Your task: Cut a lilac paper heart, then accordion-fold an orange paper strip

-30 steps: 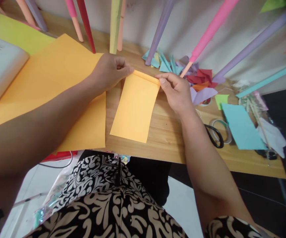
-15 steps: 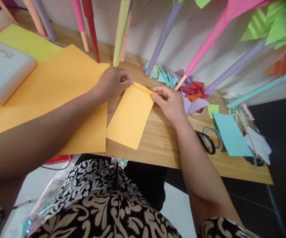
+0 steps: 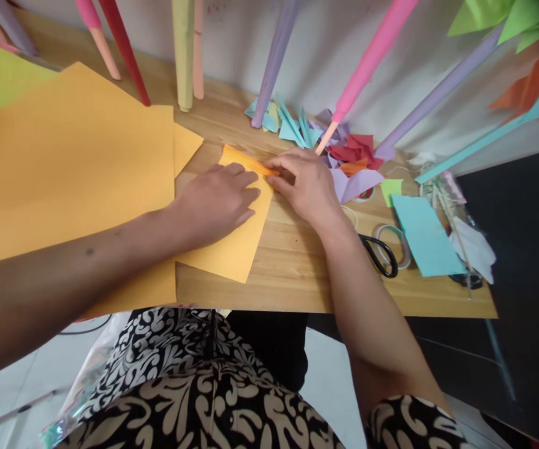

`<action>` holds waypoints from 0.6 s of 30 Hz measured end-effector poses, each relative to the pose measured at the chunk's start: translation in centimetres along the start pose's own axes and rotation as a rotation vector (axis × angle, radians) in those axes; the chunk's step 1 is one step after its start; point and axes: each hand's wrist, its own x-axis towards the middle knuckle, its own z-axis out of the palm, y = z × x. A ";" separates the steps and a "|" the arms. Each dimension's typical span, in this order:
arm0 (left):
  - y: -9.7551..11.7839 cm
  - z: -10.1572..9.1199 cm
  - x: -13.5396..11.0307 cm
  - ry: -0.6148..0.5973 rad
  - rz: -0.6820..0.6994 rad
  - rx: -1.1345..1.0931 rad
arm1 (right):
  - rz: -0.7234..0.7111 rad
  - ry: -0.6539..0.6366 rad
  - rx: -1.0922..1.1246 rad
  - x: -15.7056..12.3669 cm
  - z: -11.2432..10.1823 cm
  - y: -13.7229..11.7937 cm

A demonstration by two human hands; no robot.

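Note:
A small orange paper rectangle lies on the wooden table, its far edge folded over into a narrow strip. My left hand lies flat on the middle of it, fingers stretched out. My right hand rests at the sheet's far right corner, fingers pressed down on the folded strip. A large orange sheet lies just to the left, partly under my left forearm.
Coloured paper scraps are piled by the wall. Black-handled scissors, a tape ring and a teal sheet lie to the right. Rolled paper sticks lean against the wall. A yellow-green sheet lies far left.
Both hands let go of the pinched far edge and came down. The left hand now lies flat on the sheet; the right presses the folded strip. The view shifted left.

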 end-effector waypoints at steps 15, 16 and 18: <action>0.5 -0.7 -0.1 -0.056 -0.001 0.016 | 0.052 -0.020 -0.033 0.2 -0.1 0.1; 0.4 -0.6 -0.1 -0.048 0.006 0.019 | 0.048 -0.018 -0.034 0.2 -0.1 0.1; 0.4 -0.6 -0.1 -0.038 0.020 0.034 | 0.038 -0.009 -0.033 0.2 -0.1 0.2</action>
